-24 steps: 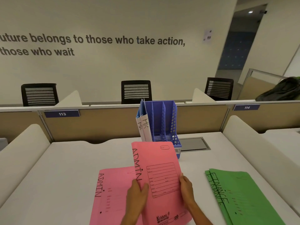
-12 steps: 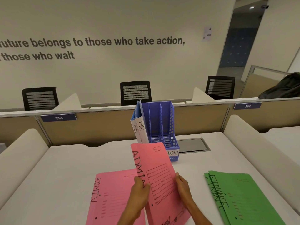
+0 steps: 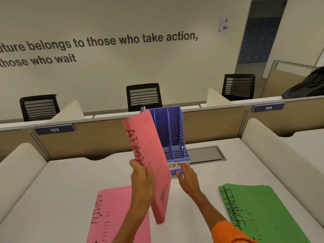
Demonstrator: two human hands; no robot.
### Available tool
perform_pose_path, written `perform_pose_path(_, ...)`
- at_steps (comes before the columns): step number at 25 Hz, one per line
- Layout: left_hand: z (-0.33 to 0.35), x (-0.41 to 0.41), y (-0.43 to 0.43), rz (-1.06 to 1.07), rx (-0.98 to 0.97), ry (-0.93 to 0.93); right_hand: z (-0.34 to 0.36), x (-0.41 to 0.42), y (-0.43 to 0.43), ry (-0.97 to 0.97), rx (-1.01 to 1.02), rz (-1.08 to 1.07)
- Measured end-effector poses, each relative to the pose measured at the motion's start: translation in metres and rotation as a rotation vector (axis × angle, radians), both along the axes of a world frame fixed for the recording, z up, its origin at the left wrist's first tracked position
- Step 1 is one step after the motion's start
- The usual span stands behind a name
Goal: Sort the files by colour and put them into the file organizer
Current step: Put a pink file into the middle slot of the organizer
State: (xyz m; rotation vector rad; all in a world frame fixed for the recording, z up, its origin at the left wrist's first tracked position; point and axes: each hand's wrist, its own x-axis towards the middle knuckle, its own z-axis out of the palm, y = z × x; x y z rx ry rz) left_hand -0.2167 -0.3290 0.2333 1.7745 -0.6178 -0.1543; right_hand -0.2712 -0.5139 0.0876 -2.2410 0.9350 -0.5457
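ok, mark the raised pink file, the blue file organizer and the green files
raised pink file [image 3: 149, 151]: head view, middle of its cover.
file organizer [image 3: 174, 127]: head view, back wall of the right slot.
green files [image 3: 266, 213]: head view, cover of the top file.

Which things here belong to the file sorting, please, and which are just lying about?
Job: raised pink file, gripped by left hand; flat pink file; green files; blue organizer; right hand.
Lying about: chairs; dark bag; cable hatch.

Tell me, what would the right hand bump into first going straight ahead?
Probably the blue file organizer, at its labelled front. The right hand points towards it, though depth is unclear.
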Motion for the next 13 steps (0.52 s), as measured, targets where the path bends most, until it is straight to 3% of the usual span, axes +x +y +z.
perform_pose_path(6,0.038,0.037,-0.07,0.112,-0.179,-0.118,0.0,0.032,-0.031,0.316,-0.246,0.117)
perform_pose_path(13,0.02,0.07,-0.152,0.204,-0.26,-0.226,-0.03,0.049,-0.052,0.422,-0.297,0.119)
